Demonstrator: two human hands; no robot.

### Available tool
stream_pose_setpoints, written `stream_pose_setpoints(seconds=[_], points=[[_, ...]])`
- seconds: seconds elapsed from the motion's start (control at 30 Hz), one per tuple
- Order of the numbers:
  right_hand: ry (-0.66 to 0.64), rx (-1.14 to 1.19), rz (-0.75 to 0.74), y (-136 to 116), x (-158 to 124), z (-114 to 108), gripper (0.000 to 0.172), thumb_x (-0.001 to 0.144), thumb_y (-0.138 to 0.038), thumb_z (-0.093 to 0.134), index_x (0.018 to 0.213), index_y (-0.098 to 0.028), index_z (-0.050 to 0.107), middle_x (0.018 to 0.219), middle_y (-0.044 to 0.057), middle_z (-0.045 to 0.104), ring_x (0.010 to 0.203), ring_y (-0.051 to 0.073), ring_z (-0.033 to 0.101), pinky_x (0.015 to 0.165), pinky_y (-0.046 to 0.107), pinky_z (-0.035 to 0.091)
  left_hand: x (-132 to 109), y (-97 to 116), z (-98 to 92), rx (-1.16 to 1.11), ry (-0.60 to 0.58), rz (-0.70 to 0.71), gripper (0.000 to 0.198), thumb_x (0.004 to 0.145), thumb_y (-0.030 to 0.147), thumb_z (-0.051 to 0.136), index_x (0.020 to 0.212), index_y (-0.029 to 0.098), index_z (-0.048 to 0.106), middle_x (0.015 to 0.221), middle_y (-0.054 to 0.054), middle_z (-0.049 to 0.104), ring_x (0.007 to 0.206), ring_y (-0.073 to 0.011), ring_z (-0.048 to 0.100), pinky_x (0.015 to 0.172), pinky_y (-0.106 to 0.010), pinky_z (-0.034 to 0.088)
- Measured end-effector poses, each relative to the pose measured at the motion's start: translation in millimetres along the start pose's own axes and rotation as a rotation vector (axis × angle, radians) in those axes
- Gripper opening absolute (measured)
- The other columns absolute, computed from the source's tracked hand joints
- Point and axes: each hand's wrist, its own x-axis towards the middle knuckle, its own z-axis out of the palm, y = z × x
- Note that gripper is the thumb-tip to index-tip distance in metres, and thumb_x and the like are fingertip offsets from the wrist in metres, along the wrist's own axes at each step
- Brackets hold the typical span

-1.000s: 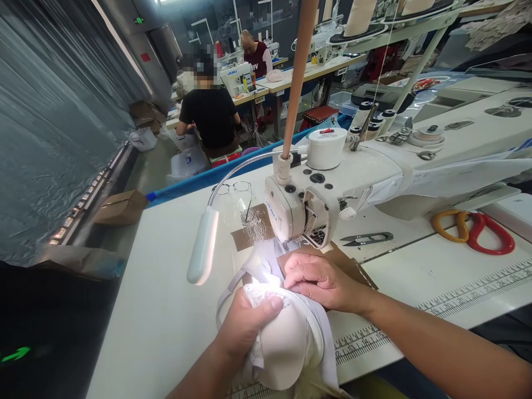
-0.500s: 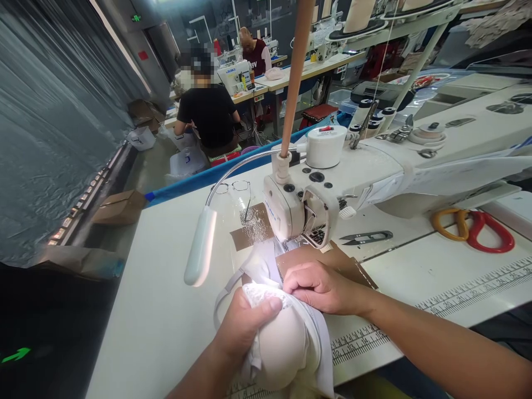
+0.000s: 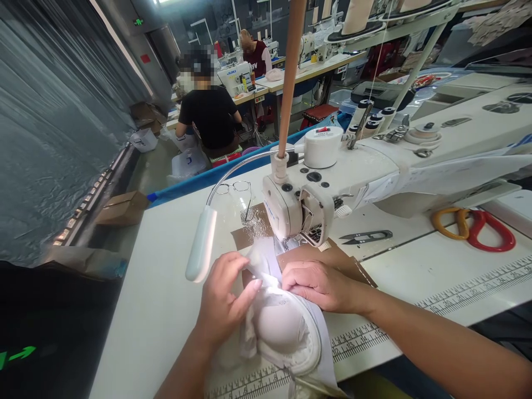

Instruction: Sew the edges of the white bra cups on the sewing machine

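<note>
A white bra (image 3: 280, 324) with a moulded cup lies on the table, its inner cup facing up and its wing reaching under the sewing machine head (image 3: 286, 210). My right hand (image 3: 313, 284) is closed on the fabric at the cup's upper edge, just in front of the presser foot. To its left, my left hand (image 3: 226, 293) has thumb and fingers apart. Its fingertips and thumb are at the sheer fabric left of the seam, with a gap between them. The fabric under my right fingers is hidden.
A lamp (image 3: 200, 244) on a bendy neck hangs left of the machine. Thread snips (image 3: 368, 237) and scissors with orange and red handles (image 3: 490, 230) lie right. Glasses (image 3: 239, 188) rest behind. A ruler strip (image 3: 477, 288) runs along the front edge. Two people sit at machines beyond.
My left hand has let go of the cup and moved up and left to the sheer fabric. The cup now lies turned with its inside up. My right hand has stayed almost in place.
</note>
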Motion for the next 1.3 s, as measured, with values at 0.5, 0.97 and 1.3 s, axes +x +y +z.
stream_pose_setpoints(seconds=[0.5, 0.97, 1.3], points=[[0.047, 0.061, 0.026, -2.3, -2.5, 4.5, 0.018, 0.091, -0.022, 0.047, 0.088, -0.015, 0.063, 0.082, 0.004, 0.063, 0.076, 0.014, 0.056, 0.069, 0.025, 0.045, -1.1, 2.5, 12.5, -0.158, -0.56, 0.034, 0.038, 0.092, 0.035, 0.038, 0.087, 0.015, 0.07, 0.076, -0.008, 0.065, 0.07, -0.0188, 0.056, 0.067, -0.025, 0.041], [0.025, 0.275, 0.201, -8.6, -7.8, -1.4, 0.027, 0.087, -0.024, 0.052, 0.113, -0.016, 0.058, 0.103, 0.008, 0.064, 0.092, 0.017, 0.061, 0.081, 0.031, 0.049, -5.7, -3.7, 14.1, -0.292, -0.635, -0.105, 0.038, 0.087, 0.046, 0.044, 0.069, 0.014, 0.054, 0.061, 0.002, 0.041, 0.057, -0.0113, 0.035, 0.053, -0.022, 0.028], [0.081, -0.057, 0.534, -43.4, -81.3, 1.9, 0.031, 0.084, -0.036, 0.056, 0.11, -0.018, 0.057, 0.087, 0.005, 0.059, 0.067, 0.014, 0.055, 0.057, 0.023, 0.046, -4.1, -9.0, -22.4, -0.537, -0.245, -0.353, 0.034, 0.078, 0.046, 0.056, 0.069, 0.014, 0.055, 0.059, 0.002, 0.047, 0.054, -0.0113, 0.04, 0.051, -0.021, 0.032]])
